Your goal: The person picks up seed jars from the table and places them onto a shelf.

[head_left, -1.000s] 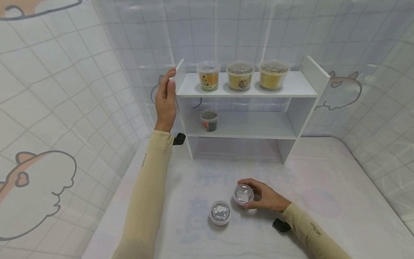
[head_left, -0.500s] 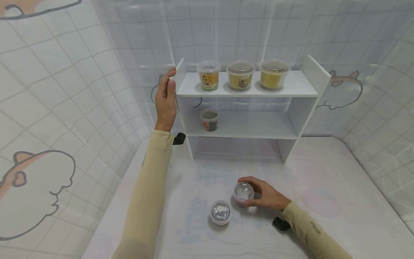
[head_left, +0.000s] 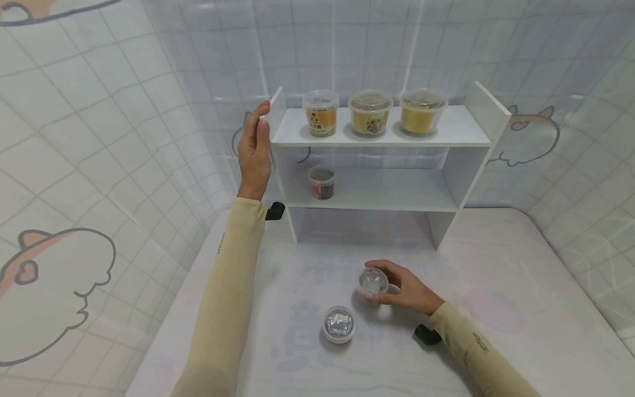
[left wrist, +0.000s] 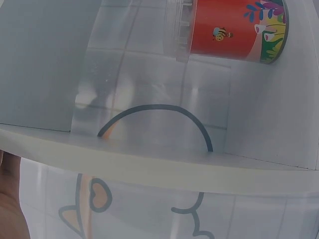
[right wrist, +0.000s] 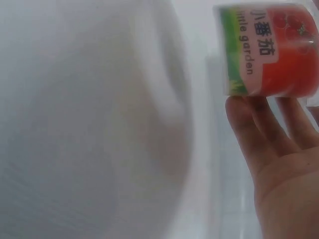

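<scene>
My right hand [head_left: 409,288] grips a small lidded plastic cup [head_left: 373,282] by its sides, thumb in front and fingers behind. In the right wrist view this cup shows a red label [right wrist: 294,55] with tomatoes and the words "little garden". A second small cup [head_left: 339,324] with a silvery top stands on the table, to the left and nearer. Up at the left, my left hand [head_left: 254,157] lies with fairly straight fingers along the side panel of a white shelf unit [head_left: 382,208]. Part of that hand [left wrist: 11,199] shows at the edge of the left wrist view.
Three tubs stand on the upper shelf: an orange-labelled one [head_left: 321,118] and two yellow ones, left [head_left: 369,121] and right [head_left: 421,118]. One small cup [head_left: 322,187] sits at the left of the middle shelf. Tile-patterned sheets [head_left: 367,49] enclose the table.
My right hand has moved the cup a little away from me, toward the shelf, and the cup's shadow now shows apart below it. The left hand stays at the panel.
</scene>
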A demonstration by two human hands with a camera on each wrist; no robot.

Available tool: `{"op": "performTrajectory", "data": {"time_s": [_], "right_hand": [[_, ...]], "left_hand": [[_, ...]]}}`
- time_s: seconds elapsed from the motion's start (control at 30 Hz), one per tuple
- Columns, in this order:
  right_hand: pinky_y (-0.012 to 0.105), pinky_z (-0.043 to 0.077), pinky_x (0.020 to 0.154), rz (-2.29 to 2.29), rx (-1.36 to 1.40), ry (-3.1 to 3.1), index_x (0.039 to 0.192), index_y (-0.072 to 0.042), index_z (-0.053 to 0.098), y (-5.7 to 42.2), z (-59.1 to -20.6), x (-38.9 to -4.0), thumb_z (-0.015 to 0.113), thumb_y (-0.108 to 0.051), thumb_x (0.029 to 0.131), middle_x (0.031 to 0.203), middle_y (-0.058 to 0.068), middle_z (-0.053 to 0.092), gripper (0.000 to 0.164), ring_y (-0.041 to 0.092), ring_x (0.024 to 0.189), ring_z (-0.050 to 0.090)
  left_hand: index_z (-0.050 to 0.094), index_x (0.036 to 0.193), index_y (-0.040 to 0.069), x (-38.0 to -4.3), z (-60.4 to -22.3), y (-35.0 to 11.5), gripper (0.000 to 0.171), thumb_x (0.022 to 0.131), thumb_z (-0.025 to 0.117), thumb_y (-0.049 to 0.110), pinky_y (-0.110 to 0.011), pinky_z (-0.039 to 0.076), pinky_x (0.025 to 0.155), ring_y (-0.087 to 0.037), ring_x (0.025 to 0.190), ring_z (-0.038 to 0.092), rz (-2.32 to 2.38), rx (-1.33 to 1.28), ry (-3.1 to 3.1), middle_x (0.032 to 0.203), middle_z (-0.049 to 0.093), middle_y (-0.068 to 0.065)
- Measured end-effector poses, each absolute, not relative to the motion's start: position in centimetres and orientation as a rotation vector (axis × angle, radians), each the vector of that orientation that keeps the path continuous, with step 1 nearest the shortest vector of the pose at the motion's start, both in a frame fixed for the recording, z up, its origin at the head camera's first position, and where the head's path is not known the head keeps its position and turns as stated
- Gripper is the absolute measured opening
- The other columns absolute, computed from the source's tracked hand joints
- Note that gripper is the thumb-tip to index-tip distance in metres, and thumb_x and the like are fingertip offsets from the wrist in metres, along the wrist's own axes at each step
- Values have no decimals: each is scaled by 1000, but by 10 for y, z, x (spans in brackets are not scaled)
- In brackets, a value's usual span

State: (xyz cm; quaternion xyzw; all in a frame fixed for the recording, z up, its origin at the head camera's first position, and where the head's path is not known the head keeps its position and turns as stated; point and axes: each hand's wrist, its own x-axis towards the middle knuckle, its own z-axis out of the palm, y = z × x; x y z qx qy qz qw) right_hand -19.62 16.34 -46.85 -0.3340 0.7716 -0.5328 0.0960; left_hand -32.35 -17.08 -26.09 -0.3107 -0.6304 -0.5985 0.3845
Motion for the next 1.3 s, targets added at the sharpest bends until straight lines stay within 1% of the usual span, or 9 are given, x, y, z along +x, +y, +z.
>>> {"op": "performTrajectory", "data": {"time_s": [0.17,0.4,0.5,0.63,0.67,0.73,0.93,1.1,1.3], "right_hand": [[34,42,98,-1549,-999,2301,134,-5,46,160,-461,-198,78,-18,77,134,13,48,67,24,119,49],[34,42,99,-1578,-970,2293,135,-12,45,159,-455,-204,77,-18,78,136,12,47,66,20,119,49],[31,41,99,-1613,-971,2300,136,-9,45,159,-450,-208,77,-16,79,137,14,45,66,20,120,49],[32,42,98,-1676,-1015,2311,135,-3,45,158,-445,-212,76,-12,78,137,17,45,65,24,119,49],[32,43,97,-1690,-1022,2312,135,-3,45,158,-443,-213,76,-11,78,136,17,46,65,25,118,50],[34,44,96,-1707,-1019,2318,135,-5,46,158,-441,-214,77,-11,78,135,16,48,64,26,116,52],[31,45,92,-1710,-953,2364,134,-16,47,156,-430,-219,76,-17,79,129,6,53,63,20,109,55],[35,45,92,-1760,-944,2370,135,-16,47,154,-425,-223,76,-17,79,127,5,54,63,20,110,54],[32,46,91,-1781,-927,2379,135,-16,46,153,-422,-227,76,-16,79,127,5,54,63,20,111,54]], "left_hand": [[50,131,1,-324,-261,-171,34,100,36,1,-35,26,110,-18,131,38,-1523,-798,-1599,136,48,-9],[50,131,1,-324,-262,-171,34,100,36,0,-35,27,110,-18,131,37,-1522,-797,-1602,137,47,-11],[50,131,2,-324,-262,-172,34,100,36,1,-31,30,106,-19,125,42,-1529,-784,-1613,137,47,-7],[50,131,3,-325,-263,-172,34,100,36,2,-30,30,105,-19,125,42,-1545,-778,-1616,138,47,-7],[50,131,3,-325,-263,-172,34,100,36,2,-32,29,108,-15,129,39,-1544,-776,-1617,138,47,-7],[50,131,3,-324,-262,-172,34,100,36,2,-33,28,109,-16,131,38,-1546,-773,-1619,138,47,-7],[50,131,4,-323,-261,-171,34,100,36,2,-33,28,109,-15,131,37,-1545,-759,-1628,137,47,-6],[50,131,3,-323,-261,-171,34,100,36,1,-33,27,110,-16,131,37,-1543,-771,-1617,137,47,-9],[51,130,2,-324,-262,-171,34,100,36,0,-33,27,110,-16,131,37,-1538,-774,-1613,137,47,-10]]}}
